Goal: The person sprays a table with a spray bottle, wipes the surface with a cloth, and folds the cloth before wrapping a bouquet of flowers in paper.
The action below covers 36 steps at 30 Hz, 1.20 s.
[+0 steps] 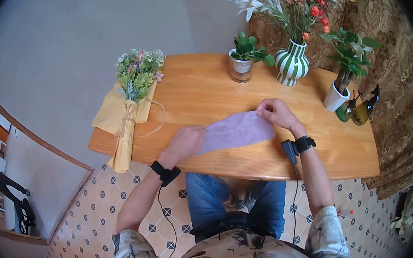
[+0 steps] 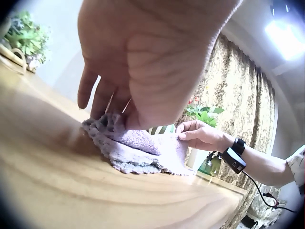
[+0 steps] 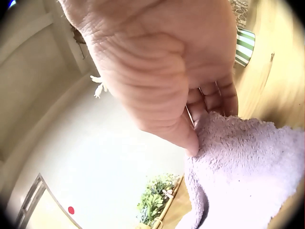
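Observation:
A purple cloth (image 1: pixel 237 131) with a scalloped edge stretches between both hands over the wooden table (image 1: pixel 197 89). My left hand (image 1: pixel 186 142) pinches its left end between thumb and fingers. In the left wrist view the cloth (image 2: pixel 138 152) bunches in folds under that hand's fingertips. The upper right corner is pinched by my right hand (image 1: pixel 279 113), slightly raised from the tabletop. Seen from the right wrist, the fuzzy cloth (image 3: pixel 248 162) hangs from the thumb and fingers and slopes away toward the left hand.
A paper-wrapped bouquet (image 1: pixel 128 122) lies at the table's left. Along the back and right stand a potted plant (image 1: pixel 241 70), a striped vase (image 1: pixel 292 64) of flowers, a white-potted plant (image 1: pixel 336 96) and a dark spray bottle (image 1: pixel 365 109). Cables hang from both wrist cameras.

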Motion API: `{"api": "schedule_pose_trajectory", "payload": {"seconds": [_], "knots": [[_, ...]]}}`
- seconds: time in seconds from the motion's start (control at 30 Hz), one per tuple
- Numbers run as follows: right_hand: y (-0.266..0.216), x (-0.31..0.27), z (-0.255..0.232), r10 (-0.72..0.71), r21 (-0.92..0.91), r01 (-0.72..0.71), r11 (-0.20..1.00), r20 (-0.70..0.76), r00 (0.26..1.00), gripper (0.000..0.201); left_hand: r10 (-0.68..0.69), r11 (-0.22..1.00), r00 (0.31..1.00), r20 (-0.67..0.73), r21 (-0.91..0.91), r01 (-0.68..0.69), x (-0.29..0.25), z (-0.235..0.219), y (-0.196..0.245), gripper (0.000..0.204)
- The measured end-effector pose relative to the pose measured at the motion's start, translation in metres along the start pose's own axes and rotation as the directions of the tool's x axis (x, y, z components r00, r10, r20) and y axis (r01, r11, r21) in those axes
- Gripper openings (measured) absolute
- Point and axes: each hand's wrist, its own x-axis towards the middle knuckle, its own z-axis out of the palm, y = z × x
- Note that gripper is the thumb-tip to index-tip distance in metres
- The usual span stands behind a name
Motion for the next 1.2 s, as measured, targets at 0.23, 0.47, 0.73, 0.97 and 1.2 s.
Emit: {"api": "schedule_pose_trajectory", "payload": {"seconds": [0.23, 0.47, 0.73, 0.97, 1.2], "knots": [[-0.052, -0.033, -0.026, -0.139, 0.288, 0.17, 0.942, -0.124, 0.982, 0.01, -0.413, 0.706, 0.908, -0.071, -0.655, 0.27, 0.005, -0.059, 0.005, 0.02], [-0.078, -0.025, -0.035, -0.163, 0.409, 0.21, 0.888, -0.148, 0.976, 0.01, -0.37, 0.497, 0.927, 0.062, -0.83, 0.254, 0.011, -0.108, -0.001, 0.019], [0.005, 0.015, 0.016, -0.054, -0.018, 0.052, 0.999, -0.148, 0.988, 0.032, -0.458, 0.88, 0.88, -0.124, -0.204, 0.43, 0.023, -0.033, -0.061, 0.04], [0.019, 0.011, 0.023, -0.019, 0.023, 0.025, 0.999, -0.211, 0.977, 0.033, -0.161, 0.986, 0.974, 0.16, 0.072, 0.152, 0.034, 0.021, -0.008, 0.064], [0.059, 0.026, 0.02, -0.017, 0.145, 0.072, 0.987, -0.352, 0.936, 0.031, -0.156, 0.98, 0.931, 0.329, 0.167, 0.105, 0.034, 0.034, 0.002, 0.069]]}}
